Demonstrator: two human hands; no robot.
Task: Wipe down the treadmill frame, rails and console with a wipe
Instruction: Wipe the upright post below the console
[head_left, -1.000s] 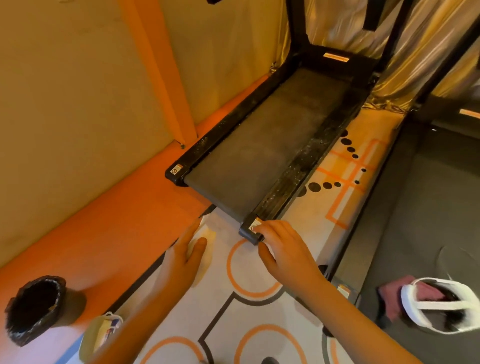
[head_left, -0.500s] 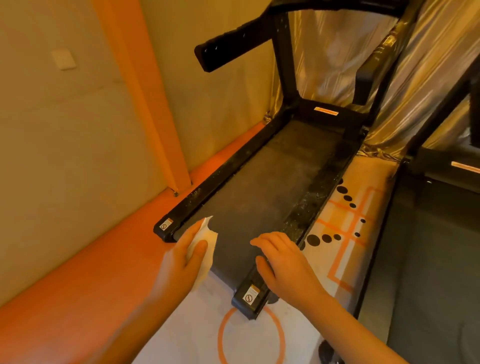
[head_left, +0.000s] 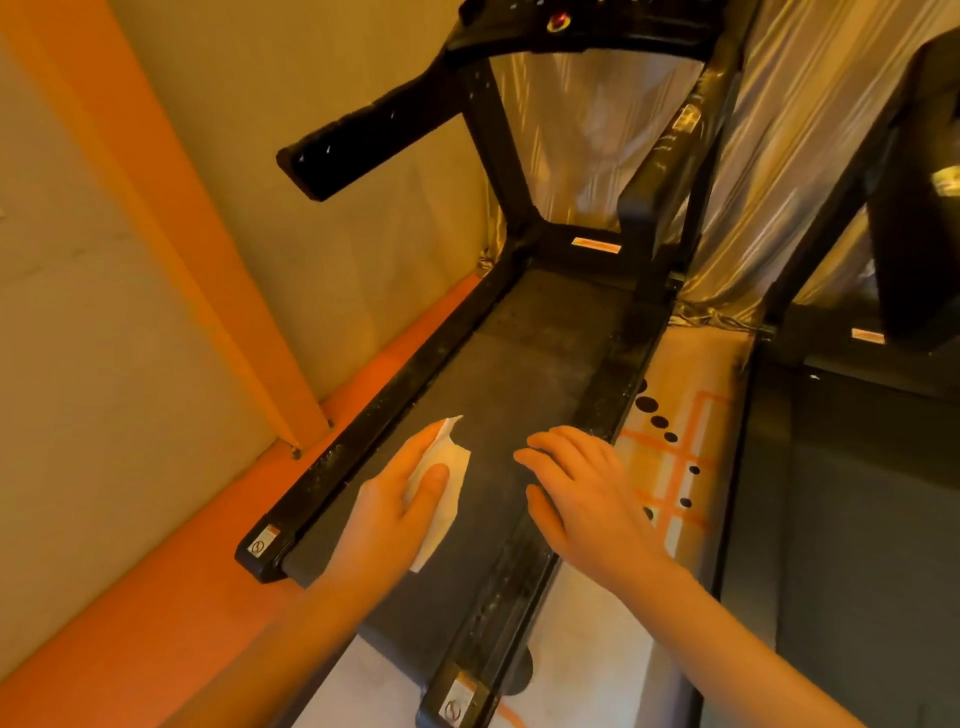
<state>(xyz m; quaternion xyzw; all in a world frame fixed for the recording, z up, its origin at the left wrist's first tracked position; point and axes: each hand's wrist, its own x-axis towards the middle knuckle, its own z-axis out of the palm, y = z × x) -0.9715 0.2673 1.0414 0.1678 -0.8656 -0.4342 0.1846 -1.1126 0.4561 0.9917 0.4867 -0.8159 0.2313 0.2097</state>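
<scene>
Treadmill (head_left: 519, 374) lies lengthwise in view, near end toward me, console (head_left: 566, 23) at the far top edge.

Wipe (head_left: 441, 488): white, folded, in the left hand (head_left: 389, 514), thumb clamped over it against the fingers. It sits over the near left part of the belt (head_left: 498, 415), just right of the left rail (head_left: 384, 415). Contact with the belt: cannot tell.

Right hand (head_left: 587, 499): palm down, fingers (head_left: 550, 441) loosely apart, holding nothing, over the belt's right edge beside the right rail (head_left: 519, 571).

Progress (my judgement): early. Both rails show pale specks along their length, so I read them as unwiped. Left handrail (head_left: 374, 130), right handrail (head_left: 670, 150), uprights (head_left: 493, 156) and console all look untouched and remain to do.

Edges and room: the left rail runs close to the wall (head_left: 130, 364), with only a narrow orange floor strip (head_left: 171, 582) between, so it is tight for an elbow. The right side opens onto the patterned floor mat (head_left: 597, 649), bounded farther right by a second treadmill (head_left: 857, 467). The handrails overhang the far half. A curtain (head_left: 769, 182) hangs just behind the far end.
</scene>
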